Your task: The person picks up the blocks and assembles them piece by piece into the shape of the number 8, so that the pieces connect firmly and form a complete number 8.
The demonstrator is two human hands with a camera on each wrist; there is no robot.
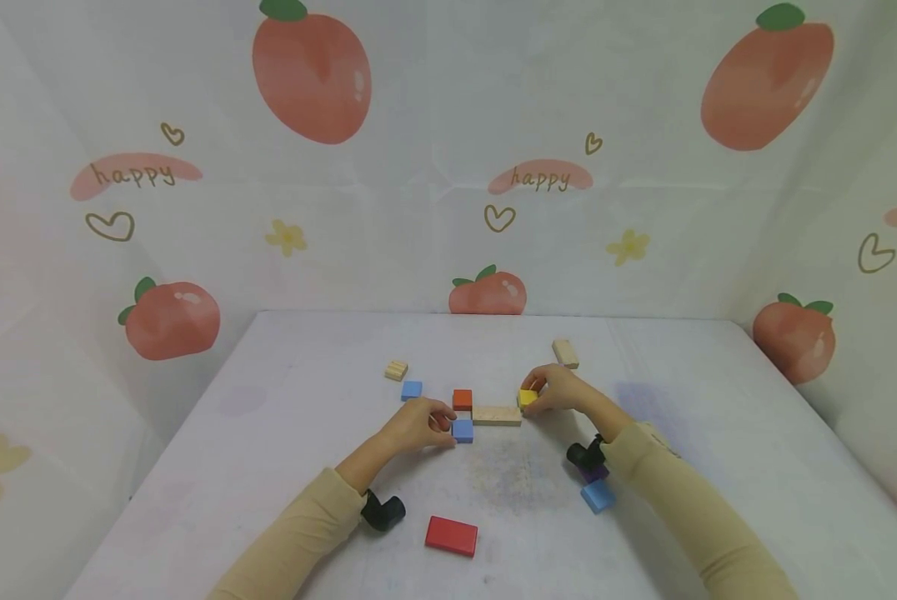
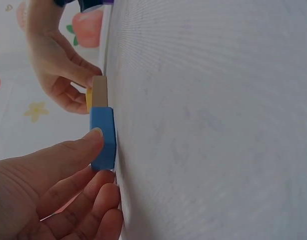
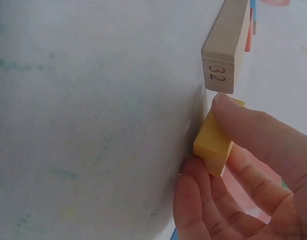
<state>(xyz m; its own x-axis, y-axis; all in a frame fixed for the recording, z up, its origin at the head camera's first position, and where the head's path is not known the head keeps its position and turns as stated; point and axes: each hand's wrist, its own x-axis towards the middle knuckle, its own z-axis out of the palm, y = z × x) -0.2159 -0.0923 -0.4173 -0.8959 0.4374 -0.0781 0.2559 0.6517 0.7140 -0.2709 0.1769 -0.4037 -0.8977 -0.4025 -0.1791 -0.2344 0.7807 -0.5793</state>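
My left hand (image 1: pixel 418 425) pinches a blue block (image 1: pixel 463 431), thumb on its near face and fingertips at its end in the left wrist view. Just behind it stands a red-orange block (image 1: pixel 462 400). A long plain wooden block (image 1: pixel 497 416) runs rightward from these two; its end, marked 32, shows in the right wrist view. Near that end my right hand (image 1: pixel 557 389) holds a yellow block (image 3: pixel 213 137) between thumb and fingers, a small gap away from the wood.
A second blue block (image 1: pixel 412 390) and a ridged wooden block (image 1: pixel 396 370) lie behind my left hand. Another wooden block (image 1: pixel 565 353) is at the back right. A red flat block (image 1: pixel 452 536) lies in front. Under my right wrist are a blue block (image 1: pixel 598 496) and a purple one (image 1: pixel 594 473).
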